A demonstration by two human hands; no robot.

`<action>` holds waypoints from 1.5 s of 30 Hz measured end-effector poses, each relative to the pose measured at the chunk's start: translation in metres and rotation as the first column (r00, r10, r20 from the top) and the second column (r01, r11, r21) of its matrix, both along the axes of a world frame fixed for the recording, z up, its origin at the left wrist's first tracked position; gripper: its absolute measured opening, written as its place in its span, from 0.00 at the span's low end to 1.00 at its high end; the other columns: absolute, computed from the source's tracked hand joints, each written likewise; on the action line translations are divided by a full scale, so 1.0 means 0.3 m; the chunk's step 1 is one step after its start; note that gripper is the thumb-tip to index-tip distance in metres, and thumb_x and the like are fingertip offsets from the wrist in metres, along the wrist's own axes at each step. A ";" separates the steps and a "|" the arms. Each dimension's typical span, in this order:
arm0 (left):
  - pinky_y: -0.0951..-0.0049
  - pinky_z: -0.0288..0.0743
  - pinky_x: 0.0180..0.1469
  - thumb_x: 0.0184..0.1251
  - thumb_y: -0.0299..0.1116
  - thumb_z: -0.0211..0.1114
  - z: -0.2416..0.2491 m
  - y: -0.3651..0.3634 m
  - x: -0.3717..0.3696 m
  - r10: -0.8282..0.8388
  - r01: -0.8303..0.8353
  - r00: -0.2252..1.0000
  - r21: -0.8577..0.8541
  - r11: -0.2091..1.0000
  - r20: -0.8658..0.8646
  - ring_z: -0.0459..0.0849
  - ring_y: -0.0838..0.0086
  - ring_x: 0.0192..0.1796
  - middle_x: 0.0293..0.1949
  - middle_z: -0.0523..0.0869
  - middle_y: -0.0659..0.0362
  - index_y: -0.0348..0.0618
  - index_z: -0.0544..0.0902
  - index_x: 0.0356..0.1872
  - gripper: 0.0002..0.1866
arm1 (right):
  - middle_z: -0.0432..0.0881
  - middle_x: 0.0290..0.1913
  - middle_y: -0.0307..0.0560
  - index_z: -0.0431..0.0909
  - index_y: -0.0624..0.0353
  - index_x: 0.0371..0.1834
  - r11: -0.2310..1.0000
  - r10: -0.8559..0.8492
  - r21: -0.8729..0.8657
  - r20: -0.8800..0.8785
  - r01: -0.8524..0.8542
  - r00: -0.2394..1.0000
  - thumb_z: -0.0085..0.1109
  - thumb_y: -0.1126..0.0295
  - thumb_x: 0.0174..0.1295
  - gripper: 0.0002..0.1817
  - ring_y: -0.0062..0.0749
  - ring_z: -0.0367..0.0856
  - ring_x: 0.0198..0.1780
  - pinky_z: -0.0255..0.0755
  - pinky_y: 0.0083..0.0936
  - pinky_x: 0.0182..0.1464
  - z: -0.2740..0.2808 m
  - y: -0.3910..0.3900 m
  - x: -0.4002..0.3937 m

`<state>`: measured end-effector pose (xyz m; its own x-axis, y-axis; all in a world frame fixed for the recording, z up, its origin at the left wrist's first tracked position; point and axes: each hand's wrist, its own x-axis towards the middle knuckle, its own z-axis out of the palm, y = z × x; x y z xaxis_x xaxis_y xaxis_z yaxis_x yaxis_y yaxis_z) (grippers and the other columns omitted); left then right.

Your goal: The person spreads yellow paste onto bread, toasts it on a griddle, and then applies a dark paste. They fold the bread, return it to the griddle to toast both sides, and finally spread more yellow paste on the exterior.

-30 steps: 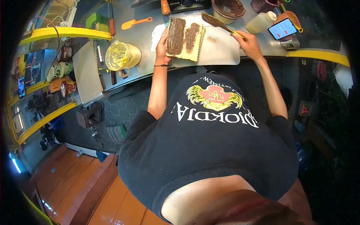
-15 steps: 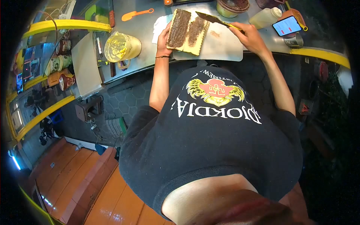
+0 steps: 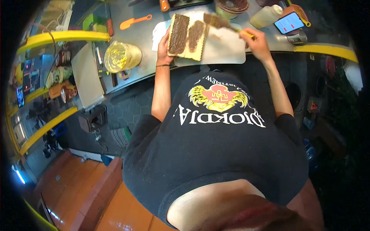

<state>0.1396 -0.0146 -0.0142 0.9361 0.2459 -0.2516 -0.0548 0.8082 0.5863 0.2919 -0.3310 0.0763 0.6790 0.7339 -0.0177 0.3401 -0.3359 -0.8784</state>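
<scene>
My left hand (image 3: 164, 50) grips the left edge of an opened slab of bread (image 3: 197, 53), tilted up over a white cutting board (image 3: 231, 50). Dark brown spread (image 3: 178, 35) covers most of the left half of the bread; on the right half it is a patch with pale bread around it. In my right hand (image 3: 257, 43) is the yellow handle of a spreading knife (image 3: 219, 22). Its blade is coated brown, blurred, and lies over the top right of the bread; whether it touches cannot be made out.
A tub of yellow spread (image 3: 122, 57) stands to the left, with an orange spatula (image 3: 135, 22) beyond it. Toward the right are a brown-smeared tub (image 3: 231, 8), a squeeze bottle (image 3: 266, 16), a lit phone (image 3: 289, 22) and a metal can (image 3: 296, 37). A yellow frame bar (image 3: 327, 52) edges the counter.
The brown patch on the bread's right half looks fuller toward its lower end. My right hand has lowered slightly, and the knife blade is blurred by motion. The whole view has shifted a little.
</scene>
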 end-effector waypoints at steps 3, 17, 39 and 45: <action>0.63 0.62 0.72 0.79 0.35 0.40 0.028 -0.013 0.002 -0.085 0.082 0.995 0.049 0.995 0.056 0.68 0.64 0.71 0.72 0.66 0.53 0.41 0.57 0.75 0.26 | 0.79 0.24 0.35 0.83 0.62 0.33 0.892 -0.374 0.255 -0.046 0.373 0.926 0.56 0.65 0.66 0.12 0.17 0.75 0.25 0.73 0.19 0.27 0.010 -0.014 0.123; 0.68 0.60 0.73 0.80 0.37 0.43 0.108 -0.078 0.018 -0.187 0.191 0.981 0.495 0.847 -0.058 0.65 0.70 0.72 0.74 0.61 0.58 0.44 0.49 0.78 0.30 | 0.70 0.17 0.31 0.80 0.64 0.31 0.792 -0.373 0.289 -0.469 0.538 0.801 0.58 0.59 0.66 0.17 0.17 0.67 0.15 0.72 0.22 0.20 -0.125 0.119 0.320; 0.60 0.72 0.64 0.78 0.40 0.44 -0.043 -0.015 0.019 0.060 -0.056 0.996 0.055 0.997 -0.070 0.80 0.63 0.60 0.60 0.80 0.52 0.39 0.72 0.65 0.22 | 0.75 0.22 0.41 0.78 0.61 0.31 0.989 0.096 0.127 -0.139 -0.079 0.986 0.55 0.61 0.69 0.14 0.22 0.74 0.23 0.68 0.25 0.26 -0.040 0.072 -0.207; 0.58 0.74 0.62 0.77 0.40 0.42 -0.107 -0.025 0.043 0.205 -0.215 0.957 -0.030 0.976 -0.207 0.81 0.61 0.58 0.56 0.82 0.52 0.39 0.75 0.60 0.22 | 0.79 0.22 0.58 0.78 0.62 0.30 0.971 0.228 0.015 0.258 -0.240 0.939 0.59 0.65 0.62 0.10 0.54 0.80 0.24 0.73 0.42 0.30 0.036 0.193 -0.421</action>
